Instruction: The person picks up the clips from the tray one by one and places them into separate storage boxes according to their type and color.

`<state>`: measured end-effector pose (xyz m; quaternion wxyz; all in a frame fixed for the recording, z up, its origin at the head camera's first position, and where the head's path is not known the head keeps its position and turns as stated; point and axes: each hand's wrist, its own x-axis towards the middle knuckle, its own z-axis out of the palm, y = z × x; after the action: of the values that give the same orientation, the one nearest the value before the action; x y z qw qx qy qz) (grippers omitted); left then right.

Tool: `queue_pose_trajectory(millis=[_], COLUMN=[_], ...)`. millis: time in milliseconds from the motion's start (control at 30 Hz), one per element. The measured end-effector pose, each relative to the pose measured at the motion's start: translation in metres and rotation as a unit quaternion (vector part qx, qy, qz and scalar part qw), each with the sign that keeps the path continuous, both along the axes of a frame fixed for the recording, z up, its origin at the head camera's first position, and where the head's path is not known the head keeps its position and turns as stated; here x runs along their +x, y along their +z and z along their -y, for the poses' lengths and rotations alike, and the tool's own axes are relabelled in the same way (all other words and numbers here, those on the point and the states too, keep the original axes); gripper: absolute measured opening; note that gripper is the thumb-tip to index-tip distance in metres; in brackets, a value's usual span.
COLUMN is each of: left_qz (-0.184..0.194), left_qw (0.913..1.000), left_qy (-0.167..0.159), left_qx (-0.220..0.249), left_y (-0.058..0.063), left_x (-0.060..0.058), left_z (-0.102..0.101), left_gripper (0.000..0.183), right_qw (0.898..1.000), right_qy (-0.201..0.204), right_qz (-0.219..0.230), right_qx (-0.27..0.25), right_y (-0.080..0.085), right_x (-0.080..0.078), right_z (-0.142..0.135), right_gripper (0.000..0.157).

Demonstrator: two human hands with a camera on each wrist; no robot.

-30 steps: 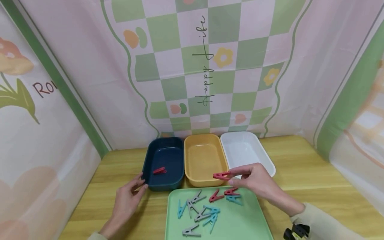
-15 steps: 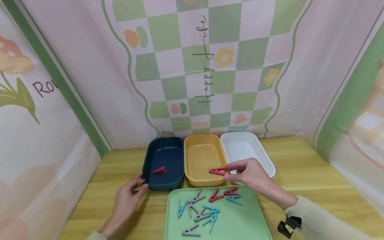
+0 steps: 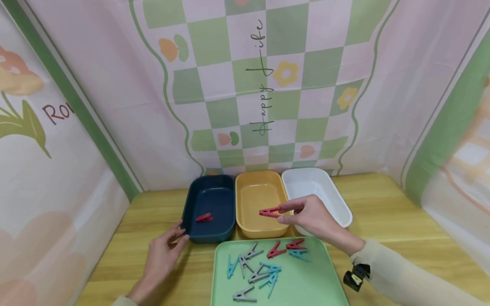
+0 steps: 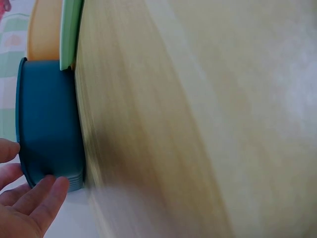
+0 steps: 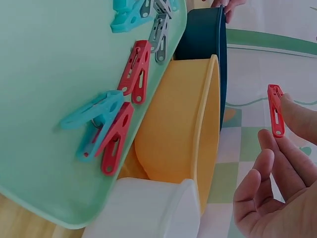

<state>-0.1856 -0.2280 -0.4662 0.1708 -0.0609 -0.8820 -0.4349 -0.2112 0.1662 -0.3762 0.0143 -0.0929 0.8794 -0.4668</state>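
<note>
Between the thumb and fingers of my right hand, a red clothespin is pinched by its handle end, in the air over the yellow bin. In the right wrist view the same clothespin is well above the bins. My left hand is at the near left corner of the dark blue bin, its relaxed fingertips touching the rim and outer wall, as the left wrist view shows. One red clothespin lies inside that bin.
A green tray in front bears several grey, blue and red clothespins, including a grey clothespin and a red clothespin. The white bin stands right of the yellow one. A patterned cloth hangs behind.
My right hand has moved left and a little farther up, carrying the red clothespin from the yellow bin's near right corner to over its inside. The left hand stays put.
</note>
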Motion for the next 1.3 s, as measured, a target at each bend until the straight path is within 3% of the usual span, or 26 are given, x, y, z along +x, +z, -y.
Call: queue_pose_trajectory(millis=[633, 1300], left_qz=[0.013, 0.012], left_qw=[0.9999, 0.9998], left_qy=[-0.007, -0.014], left_qx=[0.003, 0.001], left_y=[0.001, 0.000], left_x=[0.001, -0.001], left_z=[0.002, 0.003], left_gripper=[0.026, 0.030], right_qw=[0.999, 0.998], right_qy=[0.024, 0.053], right_qz=[-0.021, -0.039], right_qx=[0.015, 0.003], right_y=[0.004, 0.007], right_x=[-0.027, -0.052], right_z=[0.022, 0.069], right_gripper=[0.030, 0.029])
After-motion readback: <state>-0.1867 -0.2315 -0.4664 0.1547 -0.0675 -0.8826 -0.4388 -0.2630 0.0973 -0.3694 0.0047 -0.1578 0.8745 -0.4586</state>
